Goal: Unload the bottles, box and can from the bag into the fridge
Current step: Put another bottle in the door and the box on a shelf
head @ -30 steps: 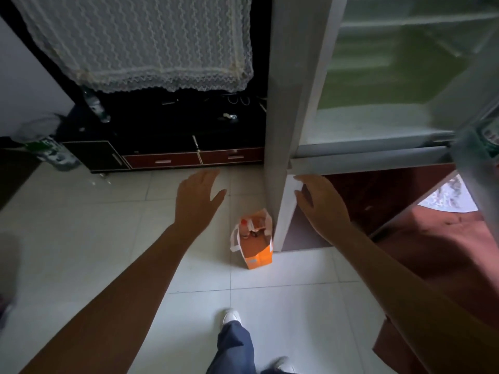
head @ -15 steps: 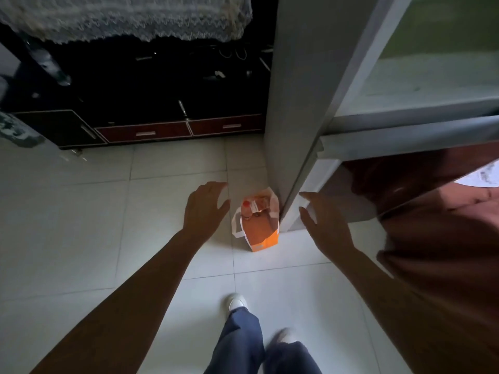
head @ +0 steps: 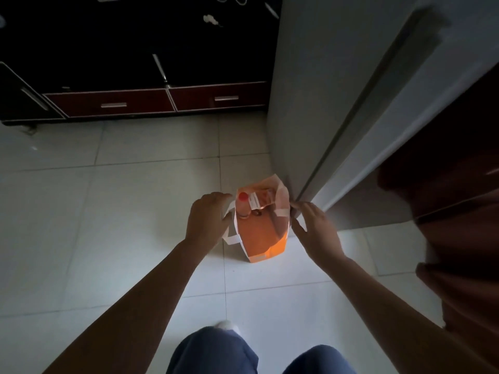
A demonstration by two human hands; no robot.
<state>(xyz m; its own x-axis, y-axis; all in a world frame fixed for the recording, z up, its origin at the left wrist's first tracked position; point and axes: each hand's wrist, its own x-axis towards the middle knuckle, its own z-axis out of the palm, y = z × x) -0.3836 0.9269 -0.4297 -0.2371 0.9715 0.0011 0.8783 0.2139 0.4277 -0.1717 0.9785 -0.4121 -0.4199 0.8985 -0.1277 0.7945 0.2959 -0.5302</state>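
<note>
An orange paper bag [head: 263, 238] with white handles stands upright on the tiled floor, right against the fridge's lower corner. Inside it a bottle with a red cap [head: 243, 202] stands at the left, and more items behind it are too dim to name. My left hand [head: 208, 217] is at the bag's left rim by the white handle, fingers curled but apart. My right hand [head: 314, 225] is at the bag's right rim, fingers spread. Neither hand holds anything. The fridge [head: 310, 90] rises on the right with its door [head: 391, 109] swung open.
A dark cabinet with red-brown drawers [head: 140, 102] runs along the wall behind. A dark red surface [head: 453, 201] fills the right side. My trouser legs and a white shoe [head: 226, 326] show at the bottom. Pale floor tiles [head: 108, 211] spread to the left.
The view has dropped closer to the floor. Both hands have come down from the air to the two sides of the bag's rim.
</note>
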